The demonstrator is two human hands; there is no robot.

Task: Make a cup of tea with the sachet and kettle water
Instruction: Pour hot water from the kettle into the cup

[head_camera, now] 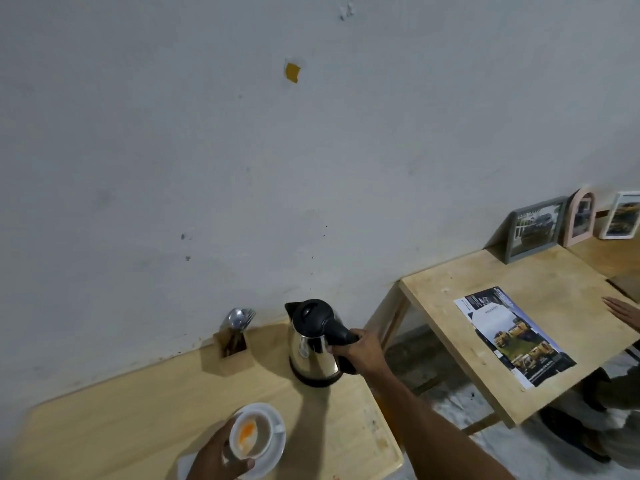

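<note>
A steel kettle (311, 355) with a black lid and handle stands upright on the wooden table (138, 410), near the wall. My right hand (360, 351) is closed around its black handle. At the table's near edge, a white cup (251, 436) sits on a white saucer (273, 415). Inside the cup lies something orange, the sachet or its powder (246, 433). My left hand (218, 459) grips the cup's left side.
A wooden cutlery holder (232, 348) with spoons and forks stands left of the kettle. A second wooden table (554, 282) to the right carries a brochure (512, 336) and picture frames (535, 228). Another person's hand (623, 315) rests on its far right edge.
</note>
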